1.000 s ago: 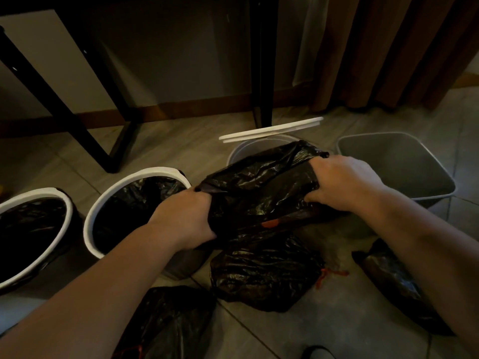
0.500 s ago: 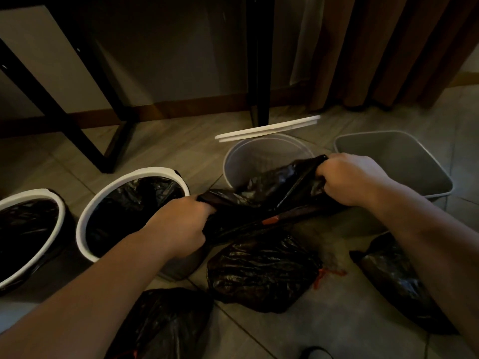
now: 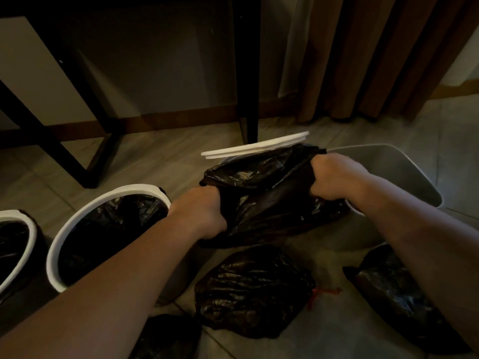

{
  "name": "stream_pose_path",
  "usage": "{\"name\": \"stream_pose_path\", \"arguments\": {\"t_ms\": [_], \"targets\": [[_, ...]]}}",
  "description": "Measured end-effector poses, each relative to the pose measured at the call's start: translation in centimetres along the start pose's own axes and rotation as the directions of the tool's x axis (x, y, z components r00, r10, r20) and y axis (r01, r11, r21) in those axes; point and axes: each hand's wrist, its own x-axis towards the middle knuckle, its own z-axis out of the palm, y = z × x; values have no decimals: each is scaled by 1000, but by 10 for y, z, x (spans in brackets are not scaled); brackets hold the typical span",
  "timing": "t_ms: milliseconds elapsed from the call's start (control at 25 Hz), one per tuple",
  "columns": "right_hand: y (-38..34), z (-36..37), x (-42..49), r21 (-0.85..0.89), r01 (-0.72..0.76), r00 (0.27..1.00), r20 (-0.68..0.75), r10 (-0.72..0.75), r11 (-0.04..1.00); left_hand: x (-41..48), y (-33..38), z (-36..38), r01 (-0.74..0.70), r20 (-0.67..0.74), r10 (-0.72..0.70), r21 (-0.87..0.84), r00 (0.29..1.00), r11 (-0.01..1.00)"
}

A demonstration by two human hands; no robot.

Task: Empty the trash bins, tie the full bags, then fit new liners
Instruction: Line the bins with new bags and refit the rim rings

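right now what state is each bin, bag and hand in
left hand, gripping the black liner
right hand, gripping the black liner
black liner, stretched between both hands
grey rectangular bin, unlined, empty
nearer white-rimmed bin, lined in black
far-left white-rimmed bin, lined in black
middle floor bag, tied with red drawstring

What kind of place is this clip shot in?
Probably a hotel room or bedroom, though that is a guess. Floor-length brown curtains hang beside a dark desk set against the wall. The floor is tiled, and several small bins stand on it.
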Motion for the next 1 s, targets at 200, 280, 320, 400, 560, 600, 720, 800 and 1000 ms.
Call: {"name": "stream_pose_path", "arguments": {"t_ms": [200,280,320,400,560,600,720,800,1000], "targets": [[-25,36,42,634,-97,982,186,-30,767,55,20,15,86,108,-40,-461,993,883],[-36,52,59,697,-85,989,144,-23,712,78,23,18,111,125,-51,-537,991,836],[-41,57,67,651,-57,992,124,-31,757,88,23,20,108,122,-51,-527,991,843],[-44,64,76,520,-18,988,137,-63,854,105,28,25,99,134,-46,-424,990,900],[-53,66,102,384,16,952,278,-132,923,132,51,35,-9,186,42,-171,982,985],[-55,64,108,382,34,950,275,-148,923,140,55,38,-39,155,65,-163,986,986],[-62,63,125,495,36,971,188,-147,868,165,60,46,-81,45,93,-215,995,973],[-67,67,132,435,2,953,273,-134,901,178,59,53,-12,116,38,-219,993,976],[-65,88,140,220,40,891,434,-135,975,178,62,69,-23,426,-18,91,904,996]]}}
